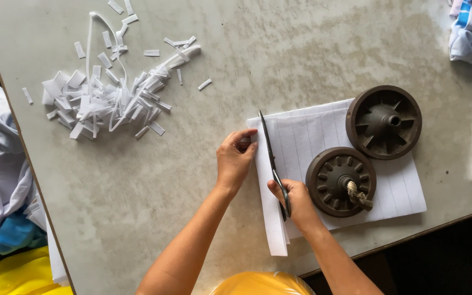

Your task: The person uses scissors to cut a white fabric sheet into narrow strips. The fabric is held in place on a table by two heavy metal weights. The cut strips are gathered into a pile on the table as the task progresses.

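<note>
Your right hand [296, 199] grips the scissors [273, 164], cutting a strip off the white cloth stack [312, 136] on the table. Your left hand [235, 161] pinches that edge. Next, I think, snip straight along it.

A worn grey table [279, 49] in even light, dark floor [454, 257] beyond its edge.

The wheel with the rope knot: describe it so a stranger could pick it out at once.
Start at the stack of white fabric on the grey table, where two dark round wheels sit as weights. Take the lower wheel, the one just beside the right hand holding the scissors. Unlike the upper wheel, with its bare hub, this one has a knotted rope end poking from its centre.
</note>
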